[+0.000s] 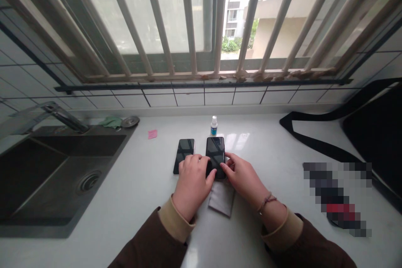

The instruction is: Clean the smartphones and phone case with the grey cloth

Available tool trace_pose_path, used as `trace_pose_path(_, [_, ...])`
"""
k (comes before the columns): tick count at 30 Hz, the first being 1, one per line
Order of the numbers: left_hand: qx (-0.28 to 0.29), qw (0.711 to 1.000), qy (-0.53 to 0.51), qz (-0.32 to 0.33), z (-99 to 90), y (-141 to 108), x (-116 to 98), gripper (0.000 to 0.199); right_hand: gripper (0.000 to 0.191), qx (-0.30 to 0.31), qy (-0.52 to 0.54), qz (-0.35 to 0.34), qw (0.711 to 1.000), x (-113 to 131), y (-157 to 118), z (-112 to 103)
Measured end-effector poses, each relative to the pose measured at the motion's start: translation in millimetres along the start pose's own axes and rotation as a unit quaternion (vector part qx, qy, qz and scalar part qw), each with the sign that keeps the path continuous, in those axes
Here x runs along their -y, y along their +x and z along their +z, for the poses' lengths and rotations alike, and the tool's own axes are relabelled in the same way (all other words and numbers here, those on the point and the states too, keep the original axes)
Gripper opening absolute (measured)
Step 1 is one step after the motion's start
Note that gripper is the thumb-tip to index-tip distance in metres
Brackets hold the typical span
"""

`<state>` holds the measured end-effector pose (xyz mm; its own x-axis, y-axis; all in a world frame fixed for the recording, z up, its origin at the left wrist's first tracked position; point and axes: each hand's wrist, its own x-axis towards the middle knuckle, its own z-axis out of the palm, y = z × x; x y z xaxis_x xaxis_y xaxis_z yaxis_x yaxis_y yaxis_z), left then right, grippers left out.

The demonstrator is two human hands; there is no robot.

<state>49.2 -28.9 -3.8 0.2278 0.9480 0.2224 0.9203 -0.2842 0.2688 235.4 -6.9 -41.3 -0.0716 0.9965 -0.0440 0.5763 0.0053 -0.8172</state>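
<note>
Two dark phones lie side by side on the white counter. My left hand [195,176] spans the gap between them, its fingertips over the lower part of the left phone [186,149] and by the left edge of the right phone [215,148]. At that right phone's lower right edge, my right hand [240,172] grips it between thumb and fingers. Below it lies a grey cloth or flat pouch [221,201], partly hidden by the hands and phone. A small white bottle with a blue label [214,126] stands just behind the right phone.
A dark sink [63,176] with a faucet [67,118] is at the left, a green cloth [111,122] beside it. A pink slip [152,134] lies left of the phones. At right are a black strap [317,144] and a pixelated item [336,197]. A barred window rises behind.
</note>
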Motion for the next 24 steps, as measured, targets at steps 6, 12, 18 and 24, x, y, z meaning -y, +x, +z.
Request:
trace_pose_path(6, [0.022, 1.0, -0.002, -0.016, 3.9, -3.6, -1.4, 0.025, 0.03, -0.023, -0.097, -0.029, 0.995, 4.9, -2.4, -3.9])
trace_pose_path(12, [0.019, 0.999, -0.004, -0.026, 2.6, -4.9, -3.6, 0.028, 0.025, 0.039, -0.26, -0.009, 0.965, 21.4, -17.1, -22.9])
trace_pose_path(18, [0.062, 0.989, -0.101, 0.088, -13.6, -1.7, -5.6, 0.011, 0.028, 0.105, -0.295, -0.045, 0.949, 24.0, -26.3, -34.4])
trace_pose_path(24, [0.239, 0.909, -0.139, 0.313, -20.1, -7.7, -9.2, 0.04, 0.023, 0.018, -0.312, -0.021, 0.95, 28.7, -21.9, -40.6])
